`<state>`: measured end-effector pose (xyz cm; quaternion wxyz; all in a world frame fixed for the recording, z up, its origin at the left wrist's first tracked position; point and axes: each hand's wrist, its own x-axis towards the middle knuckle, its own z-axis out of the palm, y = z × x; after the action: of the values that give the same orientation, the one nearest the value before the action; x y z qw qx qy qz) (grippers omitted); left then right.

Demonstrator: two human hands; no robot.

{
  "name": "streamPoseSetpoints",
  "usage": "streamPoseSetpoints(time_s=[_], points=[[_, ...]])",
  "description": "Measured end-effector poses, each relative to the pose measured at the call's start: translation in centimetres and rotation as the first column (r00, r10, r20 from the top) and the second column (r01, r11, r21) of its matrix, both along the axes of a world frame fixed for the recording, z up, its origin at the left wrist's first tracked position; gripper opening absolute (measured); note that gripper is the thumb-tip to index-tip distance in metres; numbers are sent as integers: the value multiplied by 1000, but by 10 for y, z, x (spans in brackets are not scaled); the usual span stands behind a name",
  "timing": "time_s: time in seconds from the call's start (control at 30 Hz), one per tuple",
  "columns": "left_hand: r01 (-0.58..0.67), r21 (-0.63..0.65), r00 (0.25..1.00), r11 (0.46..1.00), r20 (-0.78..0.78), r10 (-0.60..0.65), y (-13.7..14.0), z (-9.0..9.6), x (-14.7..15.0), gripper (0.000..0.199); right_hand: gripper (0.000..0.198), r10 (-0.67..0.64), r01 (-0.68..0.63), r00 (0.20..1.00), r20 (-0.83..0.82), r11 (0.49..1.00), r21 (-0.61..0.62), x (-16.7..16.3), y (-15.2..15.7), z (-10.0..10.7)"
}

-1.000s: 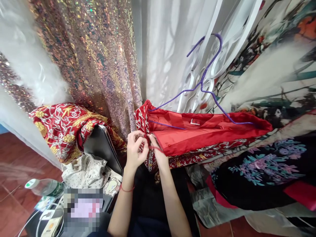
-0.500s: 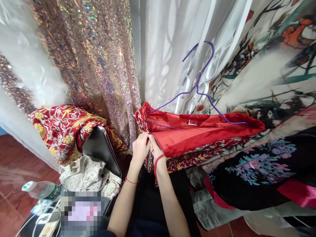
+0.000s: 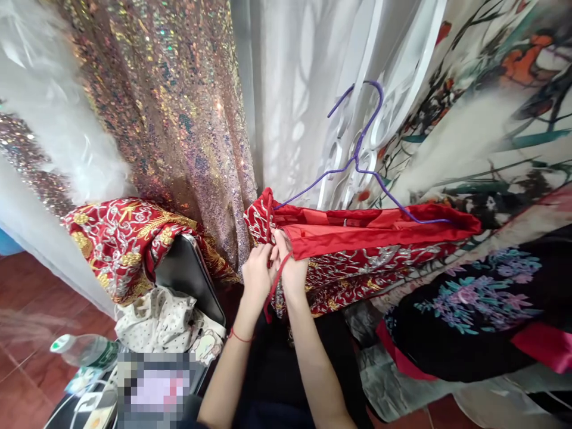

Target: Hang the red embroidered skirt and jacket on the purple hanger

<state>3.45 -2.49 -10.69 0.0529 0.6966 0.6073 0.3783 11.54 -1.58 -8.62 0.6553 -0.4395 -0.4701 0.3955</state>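
A red embroidered garment (image 3: 370, 262) with a red lining hangs on a purple hanger (image 3: 356, 156), its waist opening facing up. My left hand (image 3: 258, 275) pinches the garment at its left side edge, fingers closed. Right beside it, my right hand (image 3: 292, 271) also has its fingers closed on that edge, inside the opening by the lining. What lies exactly between the fingertips is hidden. A thin red strap (image 3: 277, 279) runs across my right hand and dangles below it.
At left, another red embroidered cloth (image 3: 114, 244) drapes over a black chair back (image 3: 190, 271). Near it lie a dotted white cloth (image 3: 156, 319), a plastic bottle (image 3: 87, 350) and white cables. A sequin curtain (image 3: 187, 119) hangs behind; a black floral garment (image 3: 473, 316) lies at right.
The garment's front edge has lifted and folded inward, narrowing the opening and covering more lining. My hands have shifted slightly along the side edge, and the strap now crosses my right hand.
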Motion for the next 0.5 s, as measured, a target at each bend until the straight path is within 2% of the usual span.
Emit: streamPoseSetpoints(time_s=[0.07,0.1,0.17,0.2,0.23,0.27,0.3,0.33,0.37,0.43,0.5], points=[[73,66,995,995,68,-77,5,16,-16,18,47,82,-78,993,88,996,-51,33,-6,-5],[103,126,984,987,128,-120,11,28,-23,18,45,71,-59,987,143,995,-82,54,-10,-6],[119,308,956,944,221,-192,27,58,-33,18,43,-160,188,953,255,979,-85,96,-22,-1],[76,394,952,916,244,-184,38,74,-35,19,42,-335,366,884,325,930,-37,116,-28,5],[27,443,953,896,259,-157,51,90,-36,23,44,-538,566,758,370,824,38,134,-34,14],[-3,448,957,894,262,-128,63,103,-35,29,45,-692,712,604,395,692,124,150,-40,24],[-20,417,966,909,244,-91,76,115,-33,36,48,-777,795,472,418,579,180,163,-45,34],[1,333,979,943,191,-68,86,123,-31,40,52,-796,834,384,467,517,195,174,-50,43],[26,231,991,973,125,-56,95,128,-28,42,54,-789,855,322,523,480,197,182,-53,51],[35,45,999,998,-18,-34,105,129,-24,43,53,-726,874,261,636,458,164,197,-54,61],[-7,-22,994,1000,-110,5,104,124,-23,44,42,-681,880,240,692,454,142,207,-49,64]])
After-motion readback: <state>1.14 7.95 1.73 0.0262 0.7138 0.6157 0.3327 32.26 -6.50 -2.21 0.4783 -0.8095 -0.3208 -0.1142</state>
